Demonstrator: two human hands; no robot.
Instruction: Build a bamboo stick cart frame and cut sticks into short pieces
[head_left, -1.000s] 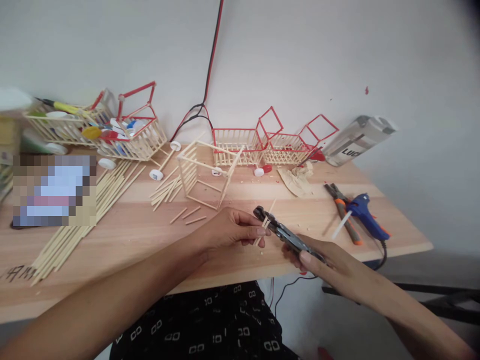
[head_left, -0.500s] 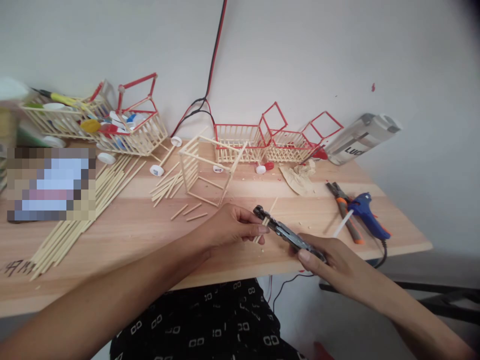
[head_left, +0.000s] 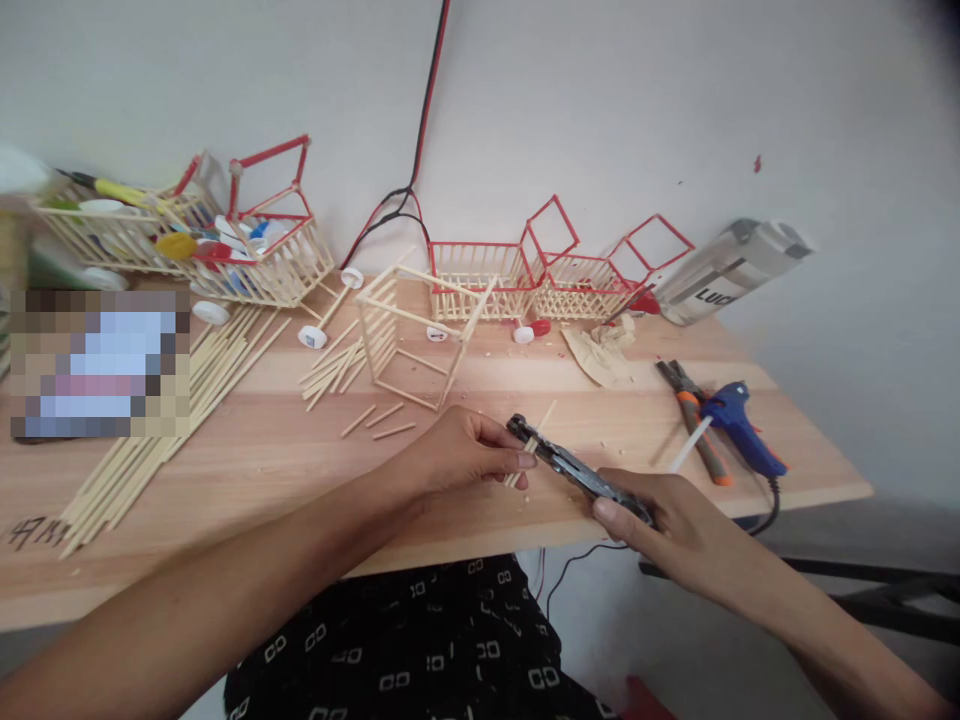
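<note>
My left hand (head_left: 469, 450) pinches a few short wooden sticks (head_left: 530, 446) between thumb and fingers. Wrapped round the handles of a dark metal pair of pliers (head_left: 574, 468) is my right hand (head_left: 645, 515). The jaws of the pliers lie against the sticks, close to my left fingertips; whether they grip them I cannot tell. Just beyond my left hand stands an open box frame (head_left: 442, 350) of sticks, with slats on its left side. Several cut pieces (head_left: 388, 416) and a small pile of sticks (head_left: 334, 370) lie left of it.
Long sticks (head_left: 165, 430) lie at the left beside a blurred-out phone-like object (head_left: 105, 370). Stick carts (head_left: 480, 280) with red trim line the wall. To the right are orange-handled pliers (head_left: 701, 440), a blue glue gun (head_left: 742, 425) and a clear bottle (head_left: 731, 275).
Both hands, the sticks and the pliers hold nearly the same positions. The view has shifted slightly.
</note>
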